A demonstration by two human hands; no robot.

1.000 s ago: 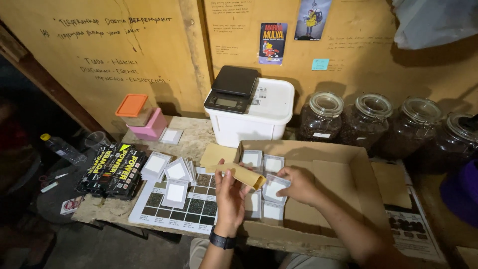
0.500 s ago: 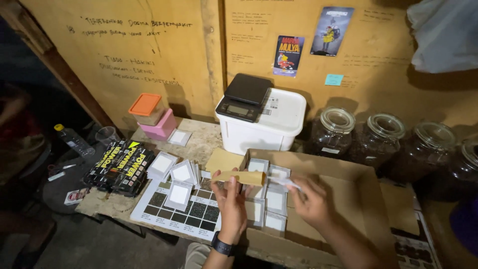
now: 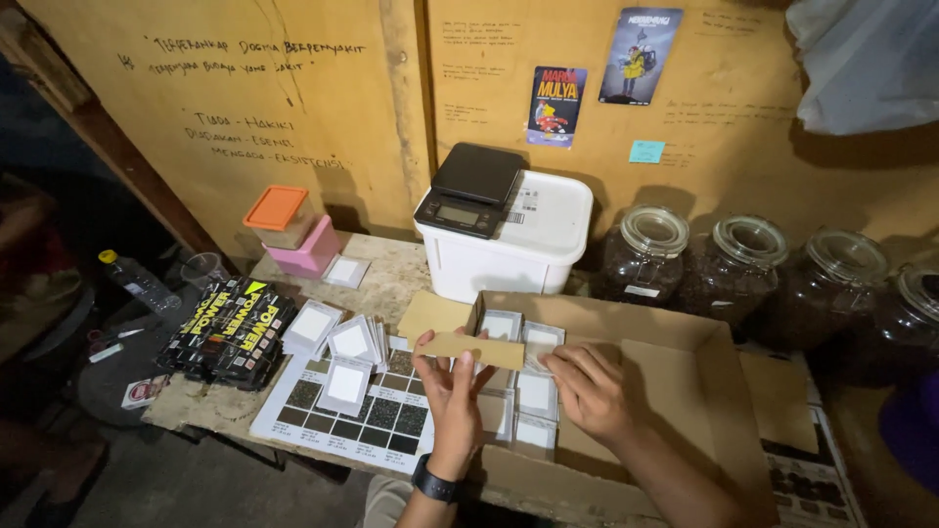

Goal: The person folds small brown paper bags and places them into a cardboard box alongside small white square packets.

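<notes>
White tub (image 3: 509, 256) with scale (image 3: 471, 191) stands behind the hands' cardboard box (image 3: 675, 372).

Bare forearms, black wristwatch (image 3: 434, 481) on left wrist

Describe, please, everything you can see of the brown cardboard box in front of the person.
The cardboard box is wide, shallow and plain brown, lying open on the table edge with its flaps folded outward. The right part of its floor is bare; at its left end small white packets stand in rows. The left hand holds a cardboard strip over them, and the right hand reaches inside, touching the packets.
</notes>
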